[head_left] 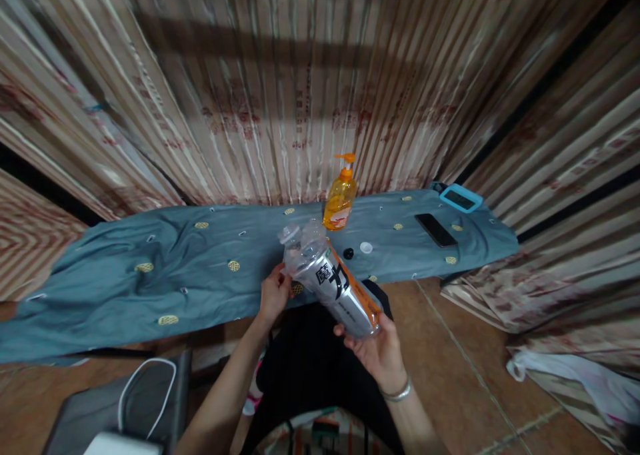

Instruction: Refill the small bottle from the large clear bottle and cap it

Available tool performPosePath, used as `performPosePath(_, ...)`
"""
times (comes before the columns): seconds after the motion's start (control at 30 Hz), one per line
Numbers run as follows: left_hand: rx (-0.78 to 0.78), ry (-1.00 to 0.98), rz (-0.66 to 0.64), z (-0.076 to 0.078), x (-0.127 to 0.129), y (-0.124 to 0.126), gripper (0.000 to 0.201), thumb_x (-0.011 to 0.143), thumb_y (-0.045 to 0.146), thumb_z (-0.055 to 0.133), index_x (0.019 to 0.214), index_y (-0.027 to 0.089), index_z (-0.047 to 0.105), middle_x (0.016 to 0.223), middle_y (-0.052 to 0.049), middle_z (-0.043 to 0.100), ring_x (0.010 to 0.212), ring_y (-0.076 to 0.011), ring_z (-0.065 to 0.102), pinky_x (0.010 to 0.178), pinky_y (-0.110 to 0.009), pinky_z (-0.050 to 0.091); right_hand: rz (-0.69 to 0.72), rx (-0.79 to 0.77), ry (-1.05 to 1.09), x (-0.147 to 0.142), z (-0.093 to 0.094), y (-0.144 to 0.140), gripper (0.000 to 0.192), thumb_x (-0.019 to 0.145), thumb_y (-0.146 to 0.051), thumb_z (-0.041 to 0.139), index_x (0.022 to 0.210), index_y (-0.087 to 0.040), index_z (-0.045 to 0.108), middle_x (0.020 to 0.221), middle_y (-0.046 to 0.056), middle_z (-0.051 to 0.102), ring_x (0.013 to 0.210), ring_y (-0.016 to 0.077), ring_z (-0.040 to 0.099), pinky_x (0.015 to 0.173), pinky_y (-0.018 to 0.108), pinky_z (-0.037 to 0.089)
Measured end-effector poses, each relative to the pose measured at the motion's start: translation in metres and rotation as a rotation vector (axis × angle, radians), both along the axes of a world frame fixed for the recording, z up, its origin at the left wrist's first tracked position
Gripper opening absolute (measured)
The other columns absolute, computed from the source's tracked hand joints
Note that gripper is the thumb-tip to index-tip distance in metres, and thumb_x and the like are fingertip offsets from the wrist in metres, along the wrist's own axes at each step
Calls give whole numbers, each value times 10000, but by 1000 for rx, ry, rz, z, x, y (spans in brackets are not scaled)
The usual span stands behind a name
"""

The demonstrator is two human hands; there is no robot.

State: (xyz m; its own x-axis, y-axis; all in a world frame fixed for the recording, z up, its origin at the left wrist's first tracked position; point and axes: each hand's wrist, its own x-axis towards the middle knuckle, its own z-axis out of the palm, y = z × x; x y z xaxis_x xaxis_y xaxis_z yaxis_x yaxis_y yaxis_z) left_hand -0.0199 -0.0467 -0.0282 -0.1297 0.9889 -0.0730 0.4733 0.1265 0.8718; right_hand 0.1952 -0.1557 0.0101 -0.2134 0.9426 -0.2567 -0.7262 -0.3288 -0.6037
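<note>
My right hand (381, 355) is closed around the base of a clear plastic bottle (345, 295) with a silver and orange label. The bottle is tilted, its upper end pointing up and left above the cloth. Its transparent top looks uneven, with a neck-like part and a rounded part side by side; I cannot make out whether it is cut. My left hand (276, 292) is pinched at the left edge of this clear upper end. Beyond the bottle stands an orange pump bottle (340, 205) with yellow-orange liquid. A black cap (349, 253) and a white round piece (366, 248) lie beside it.
A blue-grey patterned cloth (195, 282) covers the long narrow surface. To the right lie a black phone (436, 230) and a blue-framed device (461, 198). Striped curtains (280, 95) hang behind and at both sides. A white cable (145, 388) rests on a grey seat at lower left.
</note>
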Motion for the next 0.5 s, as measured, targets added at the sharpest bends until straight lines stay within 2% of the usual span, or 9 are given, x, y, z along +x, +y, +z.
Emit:
performPosePath(0.07,-40,-171,4,-5,-9,-16,457,848,444,475,1168,139,591,823,-67,742,593,-189,683,648,-309,533,31,-15,33,-7,-5,0,480,726,-575,663,1076,-247,655,962,57,747,728,196,706,515,239,508)
performPosePath(0.17,-81,-359,23,-6,-16,-41,578,749,560,579,1150,144,579,981,-103,734,690,-227,709,561,-302,521,83,-30,74,-17,-13,2,502,740,-578,652,1105,-234,635,972,63,739,733,199,702,525,254,514)
performPosePath(0.27,-36,-505,84,0,-17,-65,602,695,584,639,1113,154,591,1022,-111,727,870,-251,708,738,-352,559,145,-41,107,-27,-22,4,539,779,-593,612,1148,-200,604,936,64,727,753,187,697,569,274,526)
performPosePath(0.37,72,-614,108,9,-11,-81,594,662,541,676,1135,196,576,1144,-105,688,1066,-255,651,902,-374,526,213,-49,138,-39,-31,7,569,835,-614,542,1180,-162,575,925,63,705,756,157,679,619,290,535)
performPosePath(0.43,93,-615,90,14,-5,-86,581,606,493,723,1095,216,578,1125,-91,684,1070,-256,641,910,-372,521,255,-53,158,-49,-35,10,563,869,-615,496,1193,-160,563,953,61,689,745,139,662,636,297,536)
performPosePath(0.5,68,-601,106,19,0,-87,545,557,479,738,1009,219,578,991,-70,701,968,-247,664,849,-365,540,297,-59,175,-57,-37,14,551,890,-608,471,1202,-162,554,986,61,674,743,130,648,645,299,536)
